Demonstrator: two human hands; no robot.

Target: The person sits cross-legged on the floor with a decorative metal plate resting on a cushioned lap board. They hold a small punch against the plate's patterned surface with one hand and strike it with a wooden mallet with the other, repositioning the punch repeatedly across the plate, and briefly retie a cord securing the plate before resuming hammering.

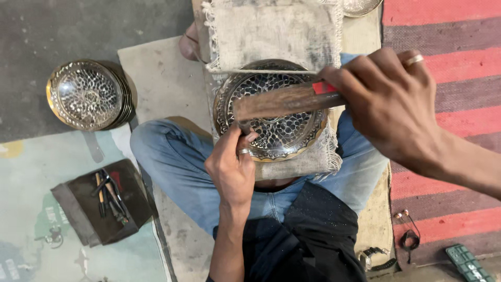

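Observation:
A round metal plate (282,130) with a black hammered pattern and gilt rim lies on a burlap cloth (271,31) over my lap. My left hand (232,167), wearing a ring, pinches a small punch tool (244,128) upright against the plate's near-left part. My right hand (389,102), also ringed, grips the handle of a wooden hammer (284,102), held level above the plate with its head over the punch.
A stack of similar patterned plates (86,95) sits on the floor at the left. A dark pouch with several small tools (104,201) lies lower left. Earphones (408,235) and a green object (467,262) rest on the red striped mat (459,31) at right.

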